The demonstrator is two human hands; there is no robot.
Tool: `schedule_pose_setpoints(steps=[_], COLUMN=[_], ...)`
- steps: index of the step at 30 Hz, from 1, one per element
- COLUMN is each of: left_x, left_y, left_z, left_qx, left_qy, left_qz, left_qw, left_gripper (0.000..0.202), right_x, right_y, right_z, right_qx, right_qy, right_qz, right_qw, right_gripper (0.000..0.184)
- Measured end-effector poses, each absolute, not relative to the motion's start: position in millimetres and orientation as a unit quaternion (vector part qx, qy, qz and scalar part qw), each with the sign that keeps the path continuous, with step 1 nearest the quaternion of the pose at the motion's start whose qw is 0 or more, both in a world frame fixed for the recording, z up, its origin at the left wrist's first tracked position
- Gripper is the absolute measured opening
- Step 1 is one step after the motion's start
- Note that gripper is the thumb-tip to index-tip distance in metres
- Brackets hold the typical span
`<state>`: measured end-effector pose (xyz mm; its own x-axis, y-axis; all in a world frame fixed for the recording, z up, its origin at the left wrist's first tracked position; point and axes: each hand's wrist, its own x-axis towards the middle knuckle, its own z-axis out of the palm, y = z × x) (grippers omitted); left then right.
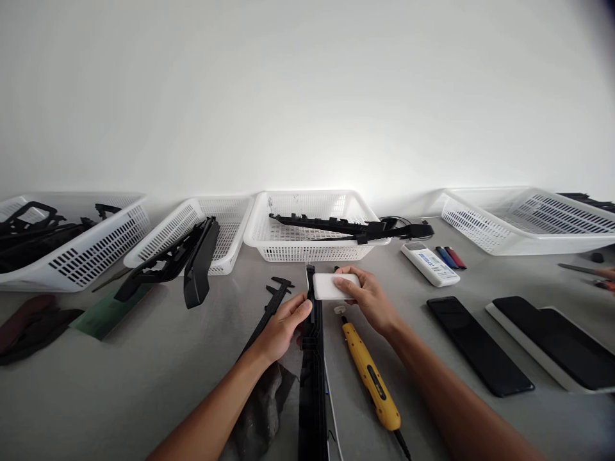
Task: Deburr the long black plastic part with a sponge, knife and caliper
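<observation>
My left hand [283,328] grips a long black plastic trim piece [312,378] that points away from me, its fingers closed on its far part. In my right hand [365,296] is a white rectangular block [329,287] with rounded corners, pinched between thumb and fingers and held against the far end of the trim piece. Black calipers [273,306] lie just left of my left hand. Below my right hand rests a yellow rotary tool [372,378] with a pale round tip. A thin white cable [332,403] runs beside the trim piece.
White baskets [317,251] along the wall hold black plastic parts. A white handheld device [430,264] and blue and red sticks [449,257] lie right. Dark phone-like slabs [480,346] lie nearer. At the right edge, another person's hand [609,274] shows near a blade. A green sheet [113,312] lies left.
</observation>
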<state>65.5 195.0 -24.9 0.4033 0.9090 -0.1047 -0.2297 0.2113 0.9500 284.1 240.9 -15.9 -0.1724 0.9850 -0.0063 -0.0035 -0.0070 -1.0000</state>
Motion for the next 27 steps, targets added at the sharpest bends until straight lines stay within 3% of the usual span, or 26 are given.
schedule_pose_setpoints(steps=[12, 19, 27], left_x=[65.5, 65.0, 67.1], left_y=[196.9, 196.4, 194.6], left_z=[-28.6, -28.3, -22.5], left_qx=[0.464, 0.47, 0.493], left_qy=[0.358, 0.377, 0.374], left_qz=[0.422, 0.42, 0.412], left_qw=[0.692, 0.679, 0.669], left_gripper=[0.043, 0.055, 0.052], right_x=[282.8, 277.9, 278.9], right_y=[240.7, 235.6, 237.7], right_z=[-15.1, -17.1, -19.0], right_qx=[-0.471, -0.434, -0.456], right_qy=[-0.53, -0.553, -0.542], right_qz=[0.533, 0.553, 0.538], right_qw=[0.461, 0.447, 0.457], right_gripper=[0.05, 0.048, 0.048])
